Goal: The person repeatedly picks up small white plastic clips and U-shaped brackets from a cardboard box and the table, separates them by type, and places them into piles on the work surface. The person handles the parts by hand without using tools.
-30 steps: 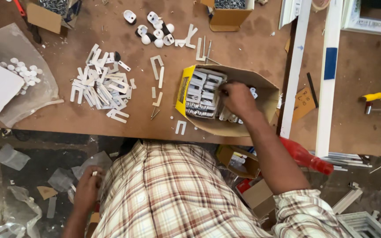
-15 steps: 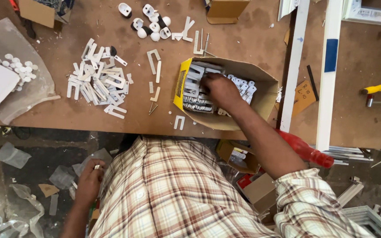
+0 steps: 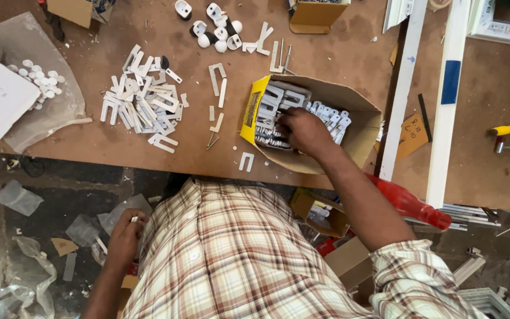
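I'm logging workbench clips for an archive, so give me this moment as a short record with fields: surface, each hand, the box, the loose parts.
surface: brown workbench, seen from above
right hand: inside the open cardboard box, on the white brackets packed there
left hand: down at the person's side, below the bench edge, off the parts
box: yellow-flapped, at the near edge of the bench
loose parts: pile of white brackets left of the box; round white caps on a clear plastic sheet
right of box: long white profile strips

Cardboard box (image 3: 358, 121): matt brown, yellow printed flap. Brackets (image 3: 143, 106): smooth white plastic, slightly glossy. Tabletop (image 3: 119, 147): matt brown fibreboard, scuffed. Shirt (image 3: 231, 260): woven plaid cloth. Plastic sheet (image 3: 60, 100): clear, crinkled.
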`<state>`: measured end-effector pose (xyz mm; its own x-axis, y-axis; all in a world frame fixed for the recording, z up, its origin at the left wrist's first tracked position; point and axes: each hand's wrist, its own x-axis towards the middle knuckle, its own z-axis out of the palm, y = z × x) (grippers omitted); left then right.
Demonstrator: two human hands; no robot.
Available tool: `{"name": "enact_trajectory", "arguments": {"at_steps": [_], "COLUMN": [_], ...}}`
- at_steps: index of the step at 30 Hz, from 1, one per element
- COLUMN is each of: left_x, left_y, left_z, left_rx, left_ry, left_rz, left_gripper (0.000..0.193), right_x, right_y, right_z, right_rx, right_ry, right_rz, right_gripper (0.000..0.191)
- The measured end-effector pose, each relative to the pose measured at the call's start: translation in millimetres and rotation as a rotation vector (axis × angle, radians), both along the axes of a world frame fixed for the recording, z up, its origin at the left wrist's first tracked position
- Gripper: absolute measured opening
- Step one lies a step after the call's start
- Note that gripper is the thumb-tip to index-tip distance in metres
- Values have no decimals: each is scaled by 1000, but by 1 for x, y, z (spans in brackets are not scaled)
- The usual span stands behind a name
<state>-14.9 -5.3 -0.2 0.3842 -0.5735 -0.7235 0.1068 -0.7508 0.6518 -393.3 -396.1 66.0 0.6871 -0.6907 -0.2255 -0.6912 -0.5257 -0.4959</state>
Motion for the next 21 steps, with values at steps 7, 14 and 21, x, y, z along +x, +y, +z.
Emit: {"name": "enact_trajectory", "arguments": {"at_steps": [7,14,21], "left_x": [2,2,-1], "left_y": [0,10,18], "left_z": [2,-11,-18], "left_rx": [25,-46,-33], "left_ry": [35,36,36], "left_rz": [43,43,56], "left_gripper": [23,25,21], "right_x": [-9,-20,-29], "right_y": [0,6,-10], "right_z": [-7,20,67], "right_rx": [-40,-162,-24], "right_ry": [-17,-229,-365], "right_rz": [-53,-121,-466], "right_gripper": [17,14,15]}}
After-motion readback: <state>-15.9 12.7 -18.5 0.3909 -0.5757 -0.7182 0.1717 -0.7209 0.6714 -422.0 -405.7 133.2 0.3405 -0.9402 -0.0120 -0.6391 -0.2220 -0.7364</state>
